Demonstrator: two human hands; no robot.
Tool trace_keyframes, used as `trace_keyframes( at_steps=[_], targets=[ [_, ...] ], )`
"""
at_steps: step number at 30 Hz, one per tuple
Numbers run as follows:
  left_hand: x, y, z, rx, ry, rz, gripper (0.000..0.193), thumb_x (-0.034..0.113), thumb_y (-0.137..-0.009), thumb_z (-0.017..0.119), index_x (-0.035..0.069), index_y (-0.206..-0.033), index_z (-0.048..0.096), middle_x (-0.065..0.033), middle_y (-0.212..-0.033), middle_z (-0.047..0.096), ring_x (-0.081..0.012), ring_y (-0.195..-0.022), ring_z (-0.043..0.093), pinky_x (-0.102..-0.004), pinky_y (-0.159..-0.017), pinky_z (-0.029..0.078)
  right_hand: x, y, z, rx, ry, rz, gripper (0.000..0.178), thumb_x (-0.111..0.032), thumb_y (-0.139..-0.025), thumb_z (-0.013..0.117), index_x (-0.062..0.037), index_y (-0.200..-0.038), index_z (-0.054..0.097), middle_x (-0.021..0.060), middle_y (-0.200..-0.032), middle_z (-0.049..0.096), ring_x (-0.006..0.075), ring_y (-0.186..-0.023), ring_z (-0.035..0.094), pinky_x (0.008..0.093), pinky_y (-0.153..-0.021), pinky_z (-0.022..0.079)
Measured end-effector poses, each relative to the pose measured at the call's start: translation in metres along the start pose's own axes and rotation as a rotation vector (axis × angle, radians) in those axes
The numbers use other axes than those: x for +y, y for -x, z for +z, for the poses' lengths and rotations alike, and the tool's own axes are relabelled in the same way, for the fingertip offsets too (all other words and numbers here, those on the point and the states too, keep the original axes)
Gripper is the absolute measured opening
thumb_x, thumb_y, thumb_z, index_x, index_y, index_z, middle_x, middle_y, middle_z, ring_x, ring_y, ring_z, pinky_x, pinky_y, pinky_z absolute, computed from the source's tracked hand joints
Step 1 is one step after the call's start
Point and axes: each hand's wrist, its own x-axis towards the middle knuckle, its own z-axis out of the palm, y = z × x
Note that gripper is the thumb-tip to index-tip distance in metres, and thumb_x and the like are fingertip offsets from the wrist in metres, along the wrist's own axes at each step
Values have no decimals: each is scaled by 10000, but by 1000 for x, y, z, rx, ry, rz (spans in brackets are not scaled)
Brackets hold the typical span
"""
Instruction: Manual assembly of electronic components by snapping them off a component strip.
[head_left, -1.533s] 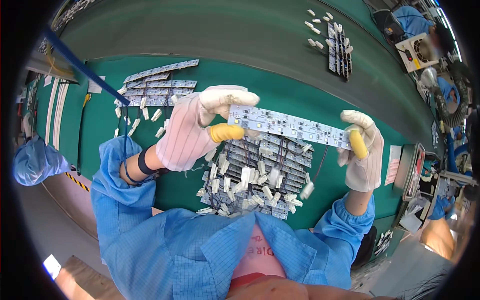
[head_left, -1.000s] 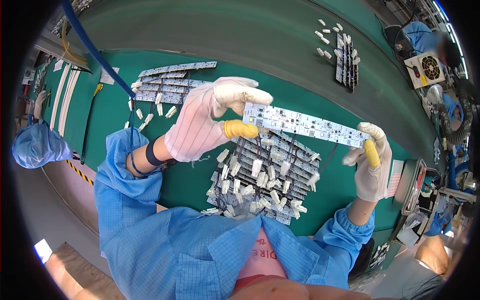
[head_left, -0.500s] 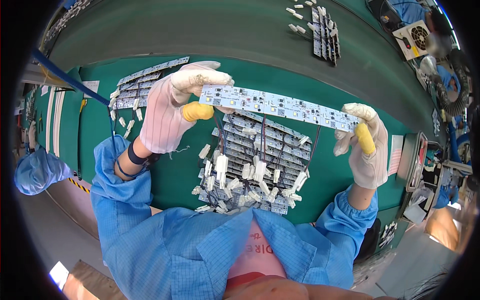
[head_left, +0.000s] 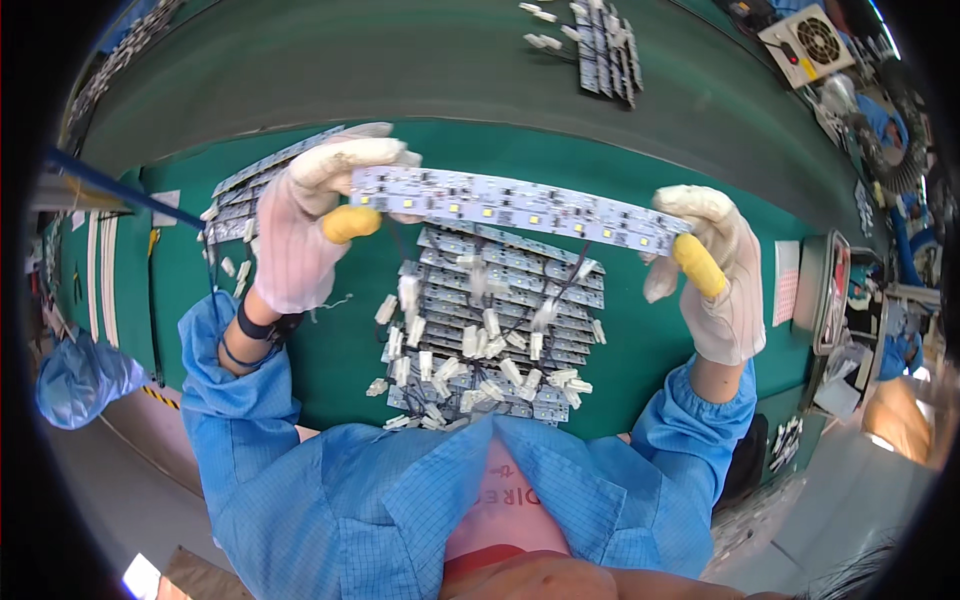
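Observation:
Between my two gloved hands an LED circuit board strip is held up, its face with yellowish LEDs toward me. My left hand pinches one end between fingers and a yellow-covered thumb. The other end sits in the grip of my right hand, whose thumb also wears a yellow cover. Dark wires hang from the strip, blurred. Under it lies a pile of similar LED strips with white plug connectors heaped over its near part. A cord runs to a dark band on my left wrist.
More LED strips lie on the green mat behind my left hand. Beyond, a grey belt carries another bundle of strips. At the right stand a metal tray and a fan unit. A blue cable crosses at the left.
The strip and both hands have shifted slightly left in view, and the strip's face is tilted a little differently. The background has shifted too. Both hands keep their grip.

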Motion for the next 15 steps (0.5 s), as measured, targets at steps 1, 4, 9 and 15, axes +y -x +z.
trace_keyframes(
  at_steps=[1,4,9,15],
  targets=[
    [-2,-1,-2,-16,14,2,537,289,-854,718,-20,-1261,552,-147,-1121,671,-190,-971,664,-327,-934,478,1,0,-1,18,9,7,851,-691,-724,690,25,-1159,539,60,-753,604,105,-597,583,229,-620,472],
    [-3,0,-6,2,-131,17,569,366,-851,706,-14,-1245,551,-169,-1170,649,-205,-979,661,-331,-932,482,2,3,1,-10,-95,43,756,-615,-779,693,15,-1167,537,72,-789,607,104,-597,583,223,-607,473],
    [-11,-3,-7,28,-184,80,549,374,-847,708,-8,-1215,566,-172,-1186,639,-218,-1057,630,-352,-964,467,6,4,-6,-34,-130,4,593,-402,-829,739,28,-1180,531,96,-948,620,125,-627,607,213,-585,478],
    [-2,-10,2,85,-316,-141,497,405,-944,568,-2,-1230,572,-164,-1160,658,-214,-1089,615,-310,-973,445,10,4,-12,-240,-354,20,557,-327,-870,712,9,-1257,494,136,-1059,627,155,-818,656,259,-680,547]
  ],
)
